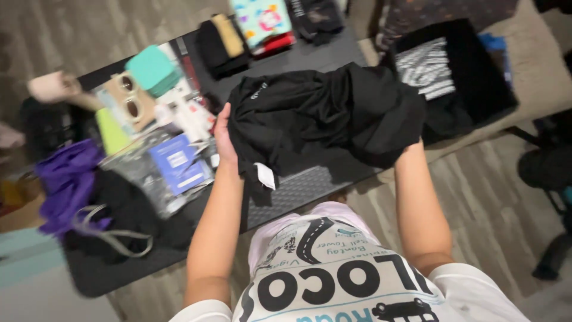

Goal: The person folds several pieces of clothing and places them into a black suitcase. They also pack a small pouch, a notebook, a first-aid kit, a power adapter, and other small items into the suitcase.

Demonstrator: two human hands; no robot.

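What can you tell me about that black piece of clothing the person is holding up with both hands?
The black garment looks like soft, thin fabric, bunched and creased, not yet folded flat. A small white tag hangs from its lower left edge, and a faint pale mark sits near its upper left. The left hand grips its left side; the right hand is mostly hidden under its right side. It is held over a dark mat and partly overlaps a black storage box.
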